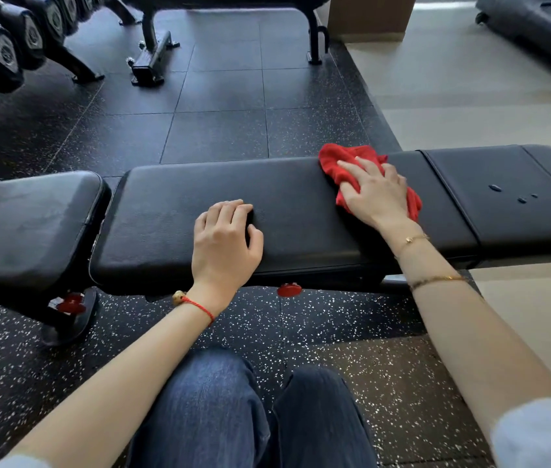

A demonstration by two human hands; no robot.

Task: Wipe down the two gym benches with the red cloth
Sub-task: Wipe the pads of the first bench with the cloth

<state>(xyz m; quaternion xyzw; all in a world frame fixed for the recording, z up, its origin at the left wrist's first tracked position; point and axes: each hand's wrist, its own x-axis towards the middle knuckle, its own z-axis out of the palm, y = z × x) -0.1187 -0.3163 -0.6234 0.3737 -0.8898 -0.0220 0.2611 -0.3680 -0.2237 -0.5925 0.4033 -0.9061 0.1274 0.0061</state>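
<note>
A black padded gym bench (pixel 267 197) runs across the view in front of me, with a seat pad (pixel 27 224) at the left and an end pad (pixel 490 194) at the right. The red cloth (pixel 336 163) lies bunched on the long middle pad near its right end. My right hand (pixel 377 194) presses flat on the cloth with its fingers spread. My left hand (pixel 225 239) rests on the middle of the same pad, fingers loosely bent, holding nothing. A second bench (pixel 152 57) stands farther back; only its black legs and the underside show at the top edge.
A few liquid drops (pixel 495 188) sit on the right end pad. A rack of dumbbells (pixel 0 52) lines the top left. Speckled rubber flooring (pixel 220 96) lies between the benches, pale tile (pixel 453 106) to the right. My knees in jeans (pixel 220 407) are just below the bench.
</note>
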